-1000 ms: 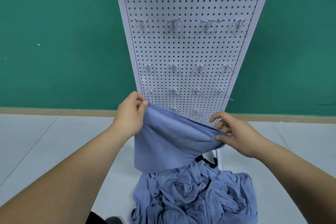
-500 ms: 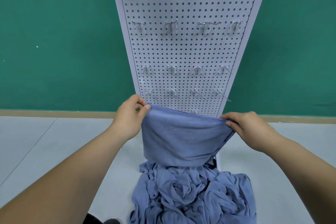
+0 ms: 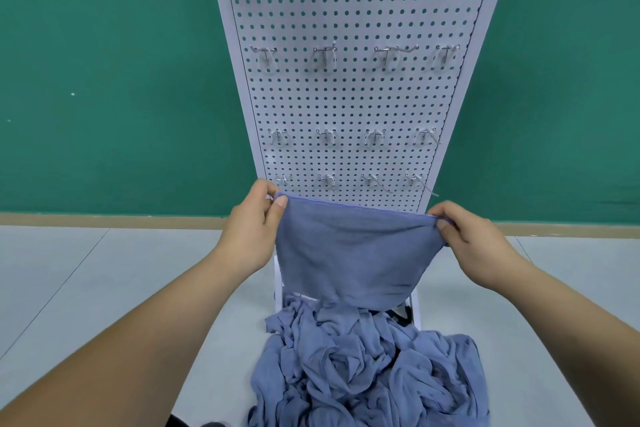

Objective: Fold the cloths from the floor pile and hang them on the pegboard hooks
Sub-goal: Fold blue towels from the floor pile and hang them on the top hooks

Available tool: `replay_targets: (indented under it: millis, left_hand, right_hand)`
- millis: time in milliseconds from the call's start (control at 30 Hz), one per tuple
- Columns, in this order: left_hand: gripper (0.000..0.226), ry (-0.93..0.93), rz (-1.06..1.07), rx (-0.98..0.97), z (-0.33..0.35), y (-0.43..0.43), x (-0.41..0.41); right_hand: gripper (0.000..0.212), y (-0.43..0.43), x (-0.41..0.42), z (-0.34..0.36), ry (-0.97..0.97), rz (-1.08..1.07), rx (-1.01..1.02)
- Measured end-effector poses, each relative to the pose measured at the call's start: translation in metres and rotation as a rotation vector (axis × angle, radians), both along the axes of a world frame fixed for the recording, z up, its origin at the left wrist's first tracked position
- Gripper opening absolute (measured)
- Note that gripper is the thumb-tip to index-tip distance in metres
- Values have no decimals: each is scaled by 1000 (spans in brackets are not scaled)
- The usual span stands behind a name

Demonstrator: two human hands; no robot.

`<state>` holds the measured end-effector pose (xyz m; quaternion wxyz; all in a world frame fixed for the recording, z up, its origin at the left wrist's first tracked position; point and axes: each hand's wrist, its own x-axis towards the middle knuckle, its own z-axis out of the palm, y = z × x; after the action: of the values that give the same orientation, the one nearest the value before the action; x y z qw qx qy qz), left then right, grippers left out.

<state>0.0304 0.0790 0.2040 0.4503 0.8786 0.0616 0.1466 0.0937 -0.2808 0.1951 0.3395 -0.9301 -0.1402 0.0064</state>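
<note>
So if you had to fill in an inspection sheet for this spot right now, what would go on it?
Surface: pale grey floor; the pile lies on it.
Job's things: one blue cloth held up flat by its top edge; rumpled blue pile below it; white pegboard upright behind, its hooks in clear view bare.
Clutter: a small black item at the board's foot, mostly hidden.
Grippers: left hand and right hand each pinch a top corner of the cloth.
Cables: nothing seen.
Surroundings: green wall, tan skirting.
</note>
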Motion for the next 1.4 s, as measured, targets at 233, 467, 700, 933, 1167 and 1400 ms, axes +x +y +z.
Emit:
replay_targets:
  millis: [233, 467, 700, 933, 1167, 1400]
  left_hand:
    - [21, 19, 181, -168, -1, -16, 5]
    - [18, 153, 34, -358, 4, -68, -7]
    - [14, 141, -68, -400, -4, -94, -14]
    - [3, 126, -110, -447, -16, -94, -10]
    - [33, 126, -151, -488, -11, -99, -14]
    - [40, 48, -191, 35, -5, -81, -18]
  right_hand:
    - [8, 28, -4, 2, 39, -242, 346]
    - [2, 75, -19, 1, 69, -248, 457]
    - [8, 111, -52, 3, 19, -185, 501]
    - [11, 113, -67, 7, -164, -144, 444]
    - [33, 113, -65, 1, -230, -87, 370]
    - [28, 100, -48, 1, -148, -94, 406]
